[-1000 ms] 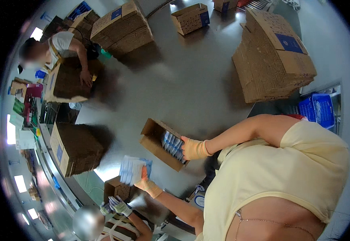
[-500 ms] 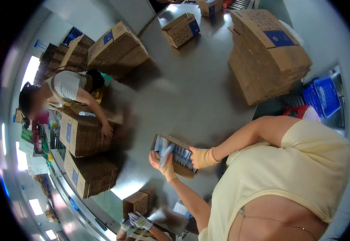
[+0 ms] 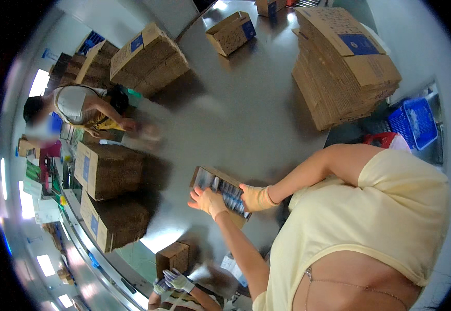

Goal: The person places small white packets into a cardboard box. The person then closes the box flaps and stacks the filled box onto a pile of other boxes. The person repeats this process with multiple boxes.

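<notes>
Head view: left hand (image 3: 208, 201) over packets (image 3: 230, 195) in carton (image 3: 237, 221)

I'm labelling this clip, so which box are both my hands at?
The open box in front of you, holding packets: left hand over them, right hand at its edge. The other boxes stand away from both hands.

The work table (image 3: 220, 119) has a smooth grey metal surface with a semi-gloss finish that returns bright reflections. The carton (image 3: 237, 221) is matt brown cardboard. The packets (image 3: 229, 194) inside it appear to be plastic film, with a glossy finish. The left glove (image 3: 208, 201) and right glove (image 3: 256, 198) are matt cloth. The cardboard stack (image 3: 334, 78) presents matt faces and rough, ridged edges. The basket (image 3: 414, 124) is blue plastic with perforated walls. The shirt (image 3: 350, 223) is soft, matt cloth. The necklace (image 3: 339, 284) is fine, shiny metal chain.
</notes>
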A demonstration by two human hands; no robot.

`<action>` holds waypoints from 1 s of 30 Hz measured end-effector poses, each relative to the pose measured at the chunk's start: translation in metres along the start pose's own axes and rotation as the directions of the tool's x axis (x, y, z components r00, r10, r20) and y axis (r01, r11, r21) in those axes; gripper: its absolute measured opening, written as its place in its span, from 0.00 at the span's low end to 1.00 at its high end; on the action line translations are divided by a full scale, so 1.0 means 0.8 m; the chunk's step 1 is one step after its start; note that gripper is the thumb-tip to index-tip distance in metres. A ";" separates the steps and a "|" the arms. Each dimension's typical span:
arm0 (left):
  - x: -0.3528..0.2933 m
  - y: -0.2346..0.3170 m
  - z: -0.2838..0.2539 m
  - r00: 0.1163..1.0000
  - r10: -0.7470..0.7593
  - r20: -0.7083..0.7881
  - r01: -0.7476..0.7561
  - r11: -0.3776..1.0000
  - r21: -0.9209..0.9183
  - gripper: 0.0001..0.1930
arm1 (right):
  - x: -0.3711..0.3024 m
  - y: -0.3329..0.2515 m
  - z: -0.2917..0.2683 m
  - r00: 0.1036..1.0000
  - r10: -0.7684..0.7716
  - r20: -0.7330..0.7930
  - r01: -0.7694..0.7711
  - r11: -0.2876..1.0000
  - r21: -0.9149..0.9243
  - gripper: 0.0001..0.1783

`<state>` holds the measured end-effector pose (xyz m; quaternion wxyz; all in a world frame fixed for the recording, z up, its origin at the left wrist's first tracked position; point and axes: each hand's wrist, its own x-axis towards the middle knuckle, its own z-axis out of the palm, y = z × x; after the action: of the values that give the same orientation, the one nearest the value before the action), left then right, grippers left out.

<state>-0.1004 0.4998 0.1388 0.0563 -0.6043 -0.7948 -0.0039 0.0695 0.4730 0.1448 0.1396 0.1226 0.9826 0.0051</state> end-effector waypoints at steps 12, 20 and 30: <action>-0.013 0.020 -0.005 0.992 0.097 -0.085 -0.126 0.596 -0.793 0.16 | 0.002 0.027 0.029 0.944 -0.183 -0.273 0.210 0.975 0.071 0.09; -0.120 -0.011 -0.014 0.975 -0.211 -0.074 0.071 0.605 -0.793 0.13 | -0.043 0.131 0.043 0.839 0.403 -0.365 -0.316 0.908 0.276 0.05; -0.145 0.042 0.030 0.994 0.107 -0.015 -0.074 0.577 -0.813 0.13 | -0.115 0.376 -0.102 -0.035 0.950 -0.310 -0.970 0.043 0.240 0.21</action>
<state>-0.0398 0.3991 0.1021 -0.2404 -0.6029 -0.6739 -0.3530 0.2048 0.7448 0.2612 -0.0987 0.7599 0.6250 0.1490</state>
